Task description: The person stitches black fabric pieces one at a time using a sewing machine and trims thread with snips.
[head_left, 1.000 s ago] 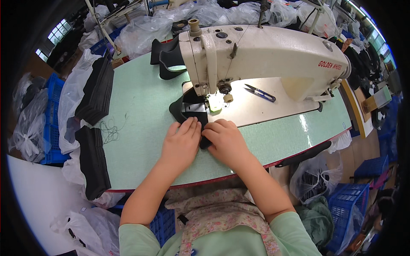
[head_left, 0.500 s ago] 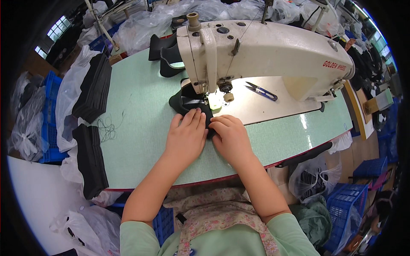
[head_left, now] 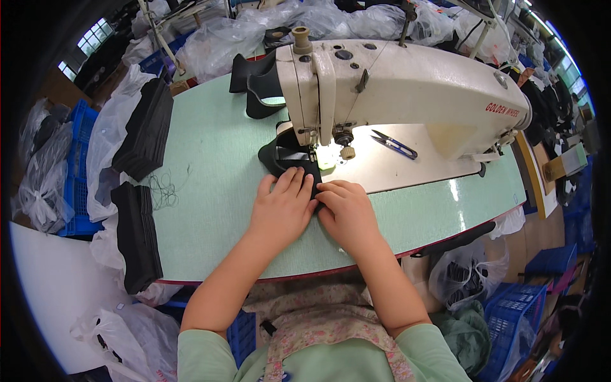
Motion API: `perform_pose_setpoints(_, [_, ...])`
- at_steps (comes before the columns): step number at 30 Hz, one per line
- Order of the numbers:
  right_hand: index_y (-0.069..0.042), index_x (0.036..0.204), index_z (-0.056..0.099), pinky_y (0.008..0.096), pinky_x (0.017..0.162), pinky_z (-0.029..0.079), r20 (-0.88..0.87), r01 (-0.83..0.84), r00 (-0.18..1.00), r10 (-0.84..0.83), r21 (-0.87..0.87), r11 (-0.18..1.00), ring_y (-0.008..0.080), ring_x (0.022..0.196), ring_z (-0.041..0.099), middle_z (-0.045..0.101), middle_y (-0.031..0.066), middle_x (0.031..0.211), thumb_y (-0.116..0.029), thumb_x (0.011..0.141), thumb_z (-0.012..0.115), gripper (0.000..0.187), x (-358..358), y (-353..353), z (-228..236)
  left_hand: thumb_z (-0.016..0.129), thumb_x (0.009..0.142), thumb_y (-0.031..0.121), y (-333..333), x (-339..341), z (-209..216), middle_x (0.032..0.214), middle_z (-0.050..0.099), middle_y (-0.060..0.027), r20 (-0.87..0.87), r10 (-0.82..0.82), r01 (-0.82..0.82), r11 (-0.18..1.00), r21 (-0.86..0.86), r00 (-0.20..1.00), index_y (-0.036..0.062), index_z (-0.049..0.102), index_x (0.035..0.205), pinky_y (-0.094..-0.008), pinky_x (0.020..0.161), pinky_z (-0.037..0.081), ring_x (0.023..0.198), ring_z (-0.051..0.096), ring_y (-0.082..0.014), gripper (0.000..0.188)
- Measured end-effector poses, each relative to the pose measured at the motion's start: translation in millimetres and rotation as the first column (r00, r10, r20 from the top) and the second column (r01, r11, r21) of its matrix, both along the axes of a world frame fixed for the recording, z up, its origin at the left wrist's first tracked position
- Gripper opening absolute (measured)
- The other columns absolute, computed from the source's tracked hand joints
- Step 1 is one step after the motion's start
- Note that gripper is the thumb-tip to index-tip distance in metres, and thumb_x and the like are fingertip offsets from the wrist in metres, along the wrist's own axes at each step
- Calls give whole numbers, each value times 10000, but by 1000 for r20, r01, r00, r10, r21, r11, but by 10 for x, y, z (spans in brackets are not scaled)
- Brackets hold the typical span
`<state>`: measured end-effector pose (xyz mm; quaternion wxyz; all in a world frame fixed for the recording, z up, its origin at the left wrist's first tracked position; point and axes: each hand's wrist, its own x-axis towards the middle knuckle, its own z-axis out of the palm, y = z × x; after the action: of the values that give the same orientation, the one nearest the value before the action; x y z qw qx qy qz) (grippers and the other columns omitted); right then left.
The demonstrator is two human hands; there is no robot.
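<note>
A black, thick fabric piece (head_left: 270,155) lies curled under the needle area of a white sewing machine (head_left: 407,83). My left hand (head_left: 283,207) rests on its near part, fingers stretched out and lying flat just in front of the presser foot (head_left: 312,155). Close beside it, my right hand (head_left: 349,207) pinches the fabric's right edge between thumb and bent fingers. The fabric beneath both hands is mostly hidden. Behind the machine's head, more curved black pieces (head_left: 264,95) stand on the green tabletop (head_left: 213,216).
Blue-handled thread snips (head_left: 396,145) lie on the machine's metal bed (head_left: 407,169). Two stacks of black pieces, a far stack (head_left: 145,130) and a near stack (head_left: 137,235), line the left table edge. Loose thread (head_left: 164,191) lies beside them. Blue crates (head_left: 79,172) and plastic bags surround the table.
The whole view has shifted a little, so the machine and table appear lower and farther right. Both hands stay at the black fabric, with only slight movement of the fingers.
</note>
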<state>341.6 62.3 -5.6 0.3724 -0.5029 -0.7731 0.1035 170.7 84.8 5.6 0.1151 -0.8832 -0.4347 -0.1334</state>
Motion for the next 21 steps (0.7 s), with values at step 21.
perform_pose_setpoints(21, [-18, 933, 688, 427, 954, 460, -36, 33, 999, -33, 11, 999, 273, 1092, 634, 717, 89, 1096, -50, 743, 675, 193, -7, 50, -22, 660, 880, 320, 119, 5, 101, 1282, 645, -114, 1, -35, 35, 998, -55, 999, 26, 655, 1229, -437, 1048, 360, 1278, 512, -228, 456])
